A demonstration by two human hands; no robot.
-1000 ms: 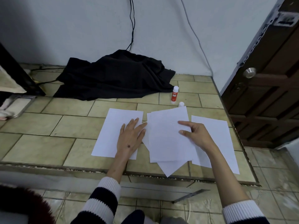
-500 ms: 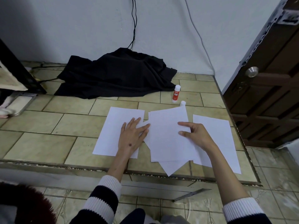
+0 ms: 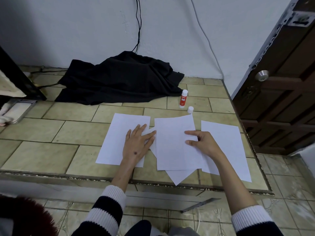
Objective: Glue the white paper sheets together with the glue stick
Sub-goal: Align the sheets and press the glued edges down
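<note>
Plainly, you had four white sheets spread over the tiled ledge. Your left hand lay flat, fingers spread and gripping nothing, across the right edge of the left sheet, with its fingertips on the corner of the tilted sheet that poked out from under the middle sheet. Your right hand rested on the right edge of that middle sheet: the index finger stretched out along the paper and the thumb pressed lower down, the other fingers curled. Whether you pinched the edge or only pressed it down, I could not tell. The tilted sheet showed mainly as a point sticking out below the middle one, toward you. The right sheet lay just beside the middle sheet, its lower left part under your right wrist.

The glue stick stood upright and uncapped beyond the papers, near the edge of a crumpled black cloth. Its white cap sat just beside it, close to the top corner of the middle sheet. Neither hand touched the glue stick.
</note>
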